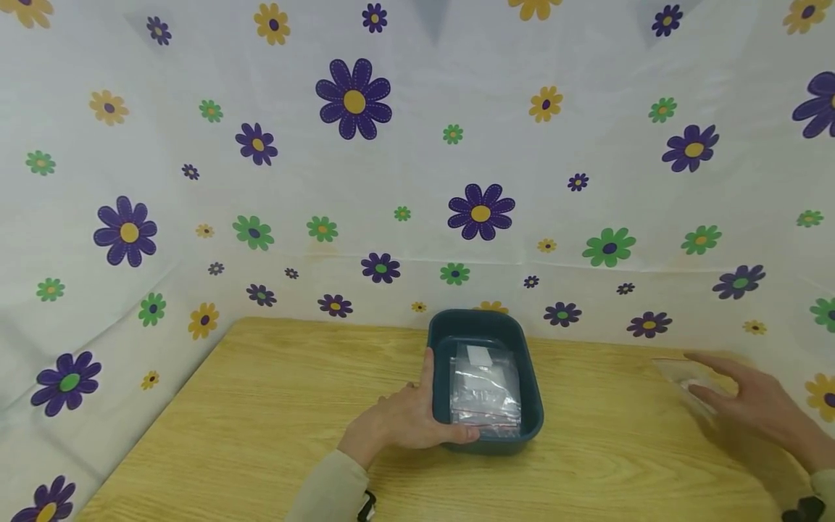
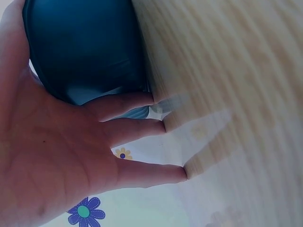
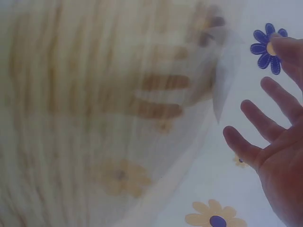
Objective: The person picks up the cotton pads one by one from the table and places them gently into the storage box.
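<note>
A dark blue plastic bin [image 1: 533,391] sits on the table, holding a stack of clear zip bags [image 1: 485,391] with a white label on top. My left hand [image 1: 407,420] braces against its near left corner, thumb along the near rim and index finger along the left side. In the left wrist view the other fingers stretch straight beside the bin [image 2: 90,47], tips at the tabletop. At the right, my right hand [image 1: 759,402] reaches with spread fingers over a clear plastic bag [image 1: 672,371] with something white at it. A pale upturned plastic corner [image 3: 226,78] stands apart from the fingertips in the right wrist view.
The light wood table [image 1: 293,406] meets a white cloth backdrop [image 1: 404,167] printed with purple, green and yellow flowers. This cloth rises behind the table and along both sides. The bin's far end stands close to the back cloth.
</note>
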Demonstrator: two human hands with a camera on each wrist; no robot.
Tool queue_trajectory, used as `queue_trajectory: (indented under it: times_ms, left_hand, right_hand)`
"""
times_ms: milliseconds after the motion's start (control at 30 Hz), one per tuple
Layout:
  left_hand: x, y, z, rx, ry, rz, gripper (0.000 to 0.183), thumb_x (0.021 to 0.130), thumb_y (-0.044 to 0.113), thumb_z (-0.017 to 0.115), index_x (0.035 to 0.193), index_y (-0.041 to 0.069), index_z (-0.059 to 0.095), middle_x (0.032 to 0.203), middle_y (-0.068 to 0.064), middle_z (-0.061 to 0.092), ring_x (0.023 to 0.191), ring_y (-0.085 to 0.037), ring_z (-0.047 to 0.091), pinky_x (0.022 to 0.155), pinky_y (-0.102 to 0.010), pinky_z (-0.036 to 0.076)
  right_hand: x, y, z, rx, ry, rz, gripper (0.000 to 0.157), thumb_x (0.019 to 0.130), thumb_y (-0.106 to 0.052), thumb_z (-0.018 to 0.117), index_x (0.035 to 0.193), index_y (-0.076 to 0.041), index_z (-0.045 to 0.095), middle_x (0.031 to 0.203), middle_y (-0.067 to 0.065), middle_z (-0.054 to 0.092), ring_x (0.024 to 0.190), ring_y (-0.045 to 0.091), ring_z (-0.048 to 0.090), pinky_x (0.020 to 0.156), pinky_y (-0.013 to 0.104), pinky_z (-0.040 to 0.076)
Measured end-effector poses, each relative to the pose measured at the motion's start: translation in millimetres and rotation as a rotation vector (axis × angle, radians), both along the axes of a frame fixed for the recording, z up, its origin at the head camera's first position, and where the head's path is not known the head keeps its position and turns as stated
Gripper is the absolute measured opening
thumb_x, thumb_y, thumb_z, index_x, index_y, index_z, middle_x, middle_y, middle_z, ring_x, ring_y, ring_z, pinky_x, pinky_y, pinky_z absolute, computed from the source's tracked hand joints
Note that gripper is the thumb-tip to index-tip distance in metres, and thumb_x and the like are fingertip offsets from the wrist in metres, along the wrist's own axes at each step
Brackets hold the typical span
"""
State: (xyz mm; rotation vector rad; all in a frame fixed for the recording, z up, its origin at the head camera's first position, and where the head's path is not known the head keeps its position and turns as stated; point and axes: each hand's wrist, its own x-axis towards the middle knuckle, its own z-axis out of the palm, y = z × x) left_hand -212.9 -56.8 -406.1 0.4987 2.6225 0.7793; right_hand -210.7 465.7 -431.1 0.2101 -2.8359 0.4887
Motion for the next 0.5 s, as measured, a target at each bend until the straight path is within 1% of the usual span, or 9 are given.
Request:
queue_trajectory:
  times_ms: [167, 333, 433, 500]
  left_hand:
    - [-0.1, 0, 0.9, 0.000, 0.002, 0.002, 0.141, 0.073, 0.083, 0.069, 0.163, 0.021, -0.020, 0.155, -0.025, 0.048, 0.135, -0.040, 0.057, 0.107, -0.063, 0.046]
    - [0.1, 0, 0.8, -0.004, -0.010, 0.002, 0.140, 0.074, 0.083, 0.068, 0.163, 0.021, -0.019, 0.156, -0.025, 0.047, 0.135, -0.040, 0.057, 0.107, -0.062, 0.047]
    - [-0.2, 0, -0.1, -0.005, -0.012, 0.001, 0.140, 0.074, 0.084, 0.068, 0.163, 0.021, -0.019, 0.156, -0.025, 0.047, 0.135, -0.040, 0.057, 0.107, -0.061, 0.047]
    - [-0.4, 0, -0.4, -0.008, -0.011, 0.004, 0.140, 0.073, 0.084, 0.068, 0.163, 0.022, -0.020, 0.156, -0.024, 0.047, 0.135, -0.040, 0.057, 0.107, -0.062, 0.047]
  right_hand:
    - [-4.1, 5, 0.1, 0.035, -0.084, -0.017, 0.060, 0.095, -0.031, 0.074, 0.140, 0.003, 0.054, 0.136, 0.045, 0.051, 0.115, 0.067, 0.048, 0.084, 0.078, 0.042]
    - [-5.9, 12, 1.1, 0.071, -0.190, -0.022, 0.069, 0.094, -0.037, 0.074, 0.143, 0.005, 0.050, 0.136, 0.049, 0.047, 0.114, 0.068, 0.052, 0.084, 0.077, 0.045]
    - [-7.2, 15, 0.6, 0.083, -0.226, -0.023, 0.070, 0.093, -0.041, 0.073, 0.141, 0.006, 0.052, 0.131, 0.049, 0.051, 0.109, 0.066, 0.057, 0.081, 0.073, 0.048]
    - [-8.5, 15, 0.6, 0.091, -0.243, -0.027, 0.069, 0.093, -0.045, 0.073, 0.138, 0.005, 0.056, 0.128, 0.048, 0.054, 0.106, 0.063, 0.059, 0.079, 0.069, 0.050]
